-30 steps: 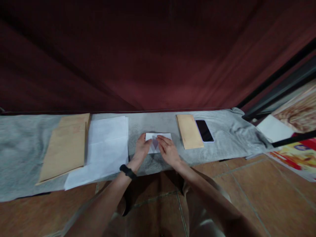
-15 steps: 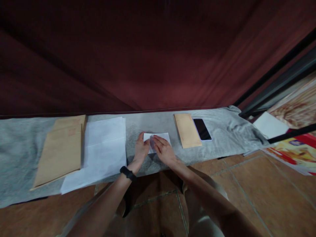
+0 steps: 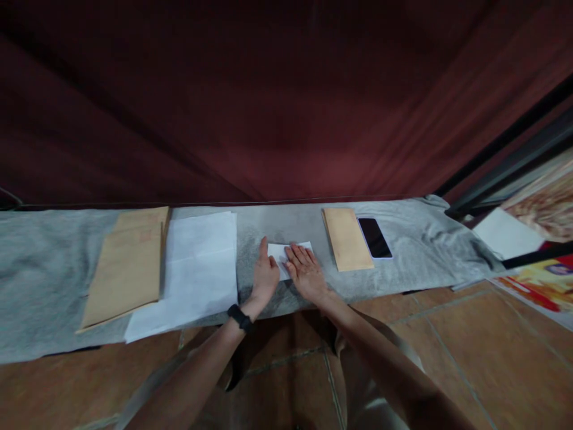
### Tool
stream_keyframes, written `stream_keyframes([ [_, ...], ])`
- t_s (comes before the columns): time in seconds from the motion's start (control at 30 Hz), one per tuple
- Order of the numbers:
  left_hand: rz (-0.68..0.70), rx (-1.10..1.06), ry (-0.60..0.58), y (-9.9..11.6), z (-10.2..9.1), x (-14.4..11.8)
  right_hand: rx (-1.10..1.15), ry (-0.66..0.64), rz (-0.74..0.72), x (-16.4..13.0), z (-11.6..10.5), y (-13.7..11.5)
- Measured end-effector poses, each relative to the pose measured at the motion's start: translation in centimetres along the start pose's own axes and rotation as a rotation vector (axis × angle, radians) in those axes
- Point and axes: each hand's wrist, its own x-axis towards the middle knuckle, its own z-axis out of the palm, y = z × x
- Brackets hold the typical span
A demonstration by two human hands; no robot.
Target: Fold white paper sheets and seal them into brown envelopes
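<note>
I have both hands flat on the folded white paper [image 3: 286, 254], left hand [image 3: 265, 278] and right hand [image 3: 308, 276], fingers spread, pressing its crease into the grey cloth [image 3: 54, 269]. Next, I judge, calls for a firm sweep along the fold.

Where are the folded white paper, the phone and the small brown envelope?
folded white paper [image 3: 289, 249], head view, bare upper edge.
phone [image 3: 375, 237], head view, middle of the dark screen.
small brown envelope [image 3: 347, 239], head view, centre of its face.
</note>
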Motion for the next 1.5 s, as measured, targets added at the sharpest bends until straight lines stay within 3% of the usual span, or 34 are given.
stream_keyframes([
  [0.5, 0.232, 0.291, -0.045, 0.3, -1.1, -0.8, -0.076, 0.029, 0.021, -0.4, 0.6, -0.1],
  [0.7, 0.327, 0.519, -0.055, -0.1, -1.2, -0.7, -0.087, 0.056, 0.042, -0.6, 1.0, -0.1],
  [0.8, 0.367, 0.582, -0.078, 0.2, -0.7, -1.3, -0.102, 0.039, 0.049, -0.6, 1.1, 0.0],
  [0.93, 0.438, 0.508, -0.171, 0.2, 0.7, -2.7, -0.13, -0.02, 0.028, -0.6, 0.9, 0.2],
  [1.1, 0.45, 0.508, -0.192, -0.5, 1.4, -3.6, -0.155, -0.034, 0.02, -0.7, 1.1, 0.4],
  [1.27, 0.443, 0.582, -0.19, -1.1, 0.8, -3.5, -0.13, 0.047, 0.042, -0.7, 1.6, 0.8],
  [1.5, 0.549, 0.699, -0.302, -1.3, -1.2, -3.3, -0.135, 0.066, 0.047, -1.0, 1.2, 1.5],
])
